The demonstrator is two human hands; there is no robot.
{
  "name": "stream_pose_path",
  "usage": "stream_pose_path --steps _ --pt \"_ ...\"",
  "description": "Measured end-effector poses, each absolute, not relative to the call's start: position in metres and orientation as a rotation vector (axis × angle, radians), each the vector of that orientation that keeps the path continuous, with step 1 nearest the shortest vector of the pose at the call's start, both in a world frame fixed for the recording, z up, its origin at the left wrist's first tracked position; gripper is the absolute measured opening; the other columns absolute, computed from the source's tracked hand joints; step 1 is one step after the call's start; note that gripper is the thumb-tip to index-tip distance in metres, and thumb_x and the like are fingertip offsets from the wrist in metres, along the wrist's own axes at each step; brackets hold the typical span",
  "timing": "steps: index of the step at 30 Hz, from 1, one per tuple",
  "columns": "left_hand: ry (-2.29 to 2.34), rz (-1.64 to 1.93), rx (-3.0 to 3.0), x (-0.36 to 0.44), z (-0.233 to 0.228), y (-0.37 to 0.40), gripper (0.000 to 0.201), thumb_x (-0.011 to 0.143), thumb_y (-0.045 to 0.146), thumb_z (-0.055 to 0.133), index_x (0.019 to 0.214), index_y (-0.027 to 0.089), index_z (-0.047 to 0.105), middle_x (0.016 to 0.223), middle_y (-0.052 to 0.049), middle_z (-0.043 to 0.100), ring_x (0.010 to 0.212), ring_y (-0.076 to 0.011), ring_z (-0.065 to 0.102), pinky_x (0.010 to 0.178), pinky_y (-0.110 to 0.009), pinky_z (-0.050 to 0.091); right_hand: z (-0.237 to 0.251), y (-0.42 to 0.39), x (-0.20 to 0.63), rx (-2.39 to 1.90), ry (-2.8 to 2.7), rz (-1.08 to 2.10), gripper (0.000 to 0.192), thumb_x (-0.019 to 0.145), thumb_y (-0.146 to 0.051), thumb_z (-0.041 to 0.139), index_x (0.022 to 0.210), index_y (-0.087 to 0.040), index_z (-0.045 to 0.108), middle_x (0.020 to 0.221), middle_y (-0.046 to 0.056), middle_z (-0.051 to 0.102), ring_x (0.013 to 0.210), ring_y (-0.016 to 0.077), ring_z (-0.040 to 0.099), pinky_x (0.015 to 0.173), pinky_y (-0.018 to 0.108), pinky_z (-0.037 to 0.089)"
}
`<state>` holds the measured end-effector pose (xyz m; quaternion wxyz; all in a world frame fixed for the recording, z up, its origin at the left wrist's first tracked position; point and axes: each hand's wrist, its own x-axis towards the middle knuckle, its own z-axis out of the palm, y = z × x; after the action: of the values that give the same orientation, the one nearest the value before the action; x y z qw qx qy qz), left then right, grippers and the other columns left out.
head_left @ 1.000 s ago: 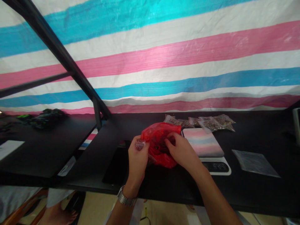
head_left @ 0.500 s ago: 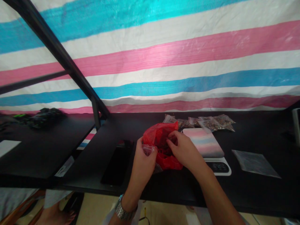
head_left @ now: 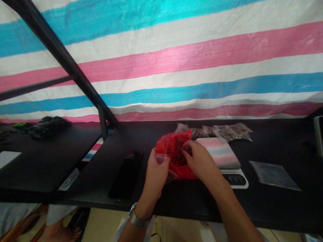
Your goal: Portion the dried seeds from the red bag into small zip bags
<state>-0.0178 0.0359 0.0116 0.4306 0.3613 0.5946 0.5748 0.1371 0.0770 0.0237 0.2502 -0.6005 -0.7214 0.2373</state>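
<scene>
At the middle of the bench point(head_left: 191, 205), just left of the scale point(head_left: 219, 154), I have the red bag point(head_left: 168, 143) between the two hands. It is thin, shiny plastic, crumpled all over, see-through enough along the upper side for light to come through, and its mouth gapes toward me. Inside I make out a dark, uneven heap of small bits point(head_left: 179, 160), too blurred for me to say what they are. My left hand point(head_left: 157, 168) is closed on a small clear bag point(head_left: 160, 157), thumb and fingers pinching it near the top edge, at the left side of the red bag's mouth; its lower part shows below the hand, against the red plastic. My right hand point(head_left: 199, 159) reaches in from the other side, its fingers bent and thumb close to the forefinger; I cannot tell whether they grip anything. Behind the scale lie several filled clear bags point(head_left: 228, 132), speckled brown. A flat clear bag point(head_left: 275, 175) rests to the right, and a black phone point(head_left: 126, 176) lies left of my left hand.
</scene>
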Motion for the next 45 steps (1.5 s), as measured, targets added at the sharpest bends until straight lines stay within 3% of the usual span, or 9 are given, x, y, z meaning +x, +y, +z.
stream_pose_path --steps 5,18,25,36,45 --pt "1.478 1.436 0.782 -0.015 0.015 0.036 0.036 0.073 0.025 0.074 0.108 0.021 0.065 0.079 0.002 0.070 0.058 -0.0162 0.068 0.055 -0.027 0.054 0.031 0.074 0.140 -1.705 -2.003 0.596 0.012 0.097 -0.011 0.065 0.105 -0.019 0.069 0.109 0.012 0.073 0.102 0.0269 0.066 0.089 0.036 0.046" --pt "1.252 1.511 0.493 -0.002 0.021 0.037 0.041 0.060 0.022 0.077 0.098 0.018 0.065 0.078 0.003 0.071 0.057 -0.0113 0.062 0.053 -0.021 0.045 0.034 0.070 0.140 -1.639 -2.027 0.757 0.018 0.091 -0.003 0.070 0.100 -0.019 0.071 0.099 0.007 0.075 0.093 0.0217 0.068 0.081 0.031 0.046" --pt "1.256 1.595 0.447 -0.013 0.027 0.036 0.040 0.057 0.021 0.079 0.093 0.020 0.062 0.073 0.006 0.068 0.055 -0.0107 0.061 0.052 -0.020 0.047 0.035 0.067 0.134 -1.549 -1.931 0.971 0.009 0.098 -0.012 0.067 0.101 -0.019 0.071 0.098 0.007 0.080 0.093 0.0215 0.074 0.080 0.030 0.048" --pt "1.372 1.508 0.692 -0.024 0.027 0.030 0.041 0.066 0.031 0.079 0.102 0.022 0.060 0.070 0.008 0.066 0.041 -0.0104 0.056 0.039 -0.020 0.046 0.033 0.065 0.128 -1.532 -1.900 1.034 0.012 0.103 -0.014 0.059 0.106 -0.018 0.070 0.103 0.010 0.081 0.095 0.0229 0.074 0.080 0.031 0.048" --pt "1.338 1.525 0.621 -0.023 0.031 0.029 0.044 0.064 0.029 0.082 0.103 0.022 0.062 0.069 0.008 0.065 0.040 -0.0072 0.051 0.038 -0.017 0.040 0.028 0.064 0.118 -1.553 -1.905 0.973 0.010 0.104 -0.018 0.060 0.106 -0.018 0.070 0.103 0.012 0.081 0.092 0.0247 0.075 0.078 0.032 0.049"
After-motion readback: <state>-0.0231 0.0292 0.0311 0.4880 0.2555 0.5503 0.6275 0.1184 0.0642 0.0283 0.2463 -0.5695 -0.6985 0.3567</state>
